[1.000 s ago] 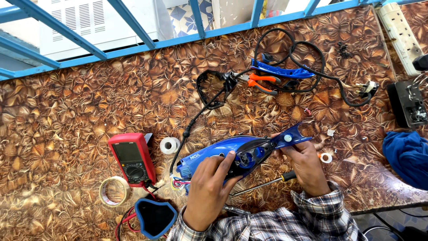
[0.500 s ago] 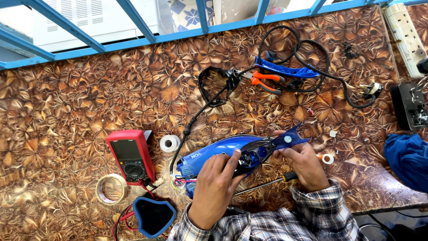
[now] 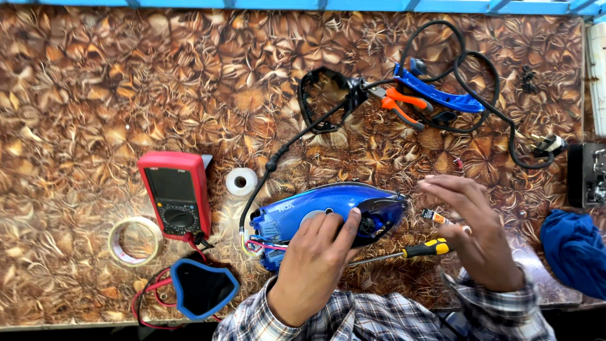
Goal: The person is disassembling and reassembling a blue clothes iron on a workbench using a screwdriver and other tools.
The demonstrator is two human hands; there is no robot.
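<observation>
A blue clothes iron point(image 3: 315, 205) lies on the brown patterned table point(image 3: 95, 107), its back end open with coloured wires point(image 3: 262, 245) showing. My left hand point(image 3: 315, 268) rests on top of the iron and holds it down, fingers pointing at the dark opening near its tip. My right hand point(image 3: 476, 233) hovers just right of the tip with fingers spread and nothing visible in it. Under that hand lie a yellow-and-black screwdriver point(image 3: 420, 250) and a small cylindrical part point(image 3: 435, 216).
A red multimeter point(image 3: 175, 194) with red leads, a white tape roll point(image 3: 241, 181), a clear tape ring point(image 3: 134, 240) and a blue-rimmed cover point(image 3: 203, 287) lie left. Orange pliers point(image 3: 401, 104), a blue plastic piece point(image 3: 442, 96) and the looped black cord point(image 3: 483, 66) lie behind. Blue cloth point(image 3: 577, 252) at right.
My right hand has let go of the iron's front end and drawn back to the right with fingers spread. My left hand stays on the iron. The view has shifted.
</observation>
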